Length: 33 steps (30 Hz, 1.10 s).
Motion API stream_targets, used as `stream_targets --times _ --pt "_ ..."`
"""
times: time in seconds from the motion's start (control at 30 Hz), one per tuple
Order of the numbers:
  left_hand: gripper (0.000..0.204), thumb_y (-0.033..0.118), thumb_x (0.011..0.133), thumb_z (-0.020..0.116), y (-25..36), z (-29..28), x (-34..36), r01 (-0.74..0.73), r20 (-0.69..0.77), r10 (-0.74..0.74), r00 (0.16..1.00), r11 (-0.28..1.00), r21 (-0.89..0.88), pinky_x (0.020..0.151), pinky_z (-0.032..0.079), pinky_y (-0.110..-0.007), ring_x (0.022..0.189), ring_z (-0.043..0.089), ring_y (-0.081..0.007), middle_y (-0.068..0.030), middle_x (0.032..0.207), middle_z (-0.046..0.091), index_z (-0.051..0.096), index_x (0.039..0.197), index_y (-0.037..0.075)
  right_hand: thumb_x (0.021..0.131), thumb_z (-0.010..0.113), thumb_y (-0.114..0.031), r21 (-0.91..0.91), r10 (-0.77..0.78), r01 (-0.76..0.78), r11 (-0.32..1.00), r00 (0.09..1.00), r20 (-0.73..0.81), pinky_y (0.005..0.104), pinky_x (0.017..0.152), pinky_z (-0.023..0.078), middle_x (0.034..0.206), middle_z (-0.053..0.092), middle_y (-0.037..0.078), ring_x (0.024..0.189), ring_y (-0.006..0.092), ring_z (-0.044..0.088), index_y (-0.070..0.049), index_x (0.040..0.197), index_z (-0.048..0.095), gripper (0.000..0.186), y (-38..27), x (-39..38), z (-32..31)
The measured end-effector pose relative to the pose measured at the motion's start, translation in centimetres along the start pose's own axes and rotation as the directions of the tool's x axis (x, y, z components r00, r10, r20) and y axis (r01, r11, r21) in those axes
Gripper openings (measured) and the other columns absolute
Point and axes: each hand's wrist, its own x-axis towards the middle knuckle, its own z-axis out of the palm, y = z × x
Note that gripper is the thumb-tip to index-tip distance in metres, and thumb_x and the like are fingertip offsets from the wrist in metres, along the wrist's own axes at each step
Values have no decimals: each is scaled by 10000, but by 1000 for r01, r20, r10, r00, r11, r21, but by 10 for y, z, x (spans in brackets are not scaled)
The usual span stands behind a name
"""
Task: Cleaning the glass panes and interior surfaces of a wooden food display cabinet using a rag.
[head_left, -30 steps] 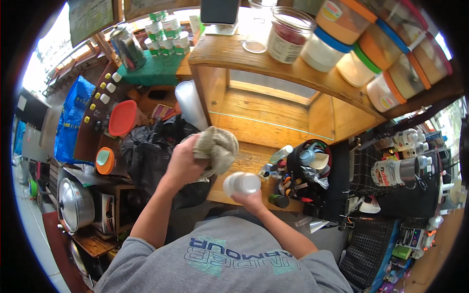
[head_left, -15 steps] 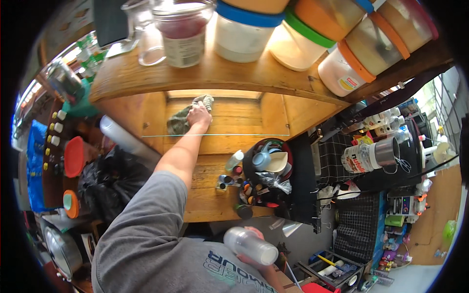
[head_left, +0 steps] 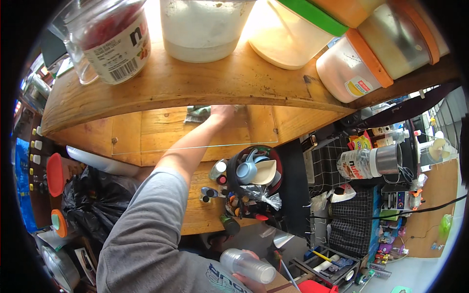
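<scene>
My left arm reaches forward into a wooden shelf compartment under the upper board. There my left hand is closed over a grey-green cloth, pressing it toward the back of the compartment; the board's edge partly hides the fingers. A clear glass sheet shows by its thin bright edge around the forearm. Low in the view, close to my body, my right hand grips a stack of clear plastic cups, which lies tilted on its side.
On the upper board stand a labelled jar and several lidded tubs. Below the compartment, a dark bin holds scoops and bowls, with small bottles beside it. A black plastic bag sits left, a wire rack right.
The view has come closer to the shelf. My left hand has moved with the cloth to the right and deeper into the compartment. My right hand still holds the cups.
</scene>
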Motion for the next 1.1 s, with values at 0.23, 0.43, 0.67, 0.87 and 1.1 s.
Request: stream_targets --times 0.23,0.43,0.67,0.87,1.1 --pt "136 166 810 641 71 -32 -9 -413 494 462 736 886 -213 740 583 -430 940 702 -296 -124 994 713 736 862 84 658 915 -123 133 100 -93 987 994 -46 424 1110 382 1401 459 101 1304 241 456 -66 1442 358 963 -4 -8 1" --pt "195 201 754 678 42 -46 -8 -397 402 488 774 870 -292 771 560 -441 995 648 -302 -62 1034 672 735 939 175 647 914 -121 32 122 -121 992 992 -11 428 1118 372 1398 460 96 1307 242 453 -73 1445 354 976 -2 -2 -3" --pt "140 220 736 684 24 -47 -48 -598 307 761 572 642 -479 854 519 -446 983 617 -273 -9 984 630 696 870 180 634 921 -146 77 116 -118 990 993 37 423 1107 382 1403 460 100 1301 242 463 -76 1451 355 997 -1 9 4" --pt "135 251 847 658 -33 -131 -21 -246 775 322 544 944 -220 703 573 -472 781 715 -320 -105 787 704 753 901 171 625 929 -175 128 134 -138 982 990 38 422 1112 371 1399 458 79 1293 228 452 -79 1454 351 1015 -7 6 7" --pt "238 156 815 612 -30 -32 -15 38 603 176 778 945 -325 938 486 -444 1114 596 -281 13 1214 669 760 975 253 613 935 -217 214 126 -145 966 987 97 435 1109 369 1398 449 83 1296 237 445 -78 1453 357 1029 -5 13 20"
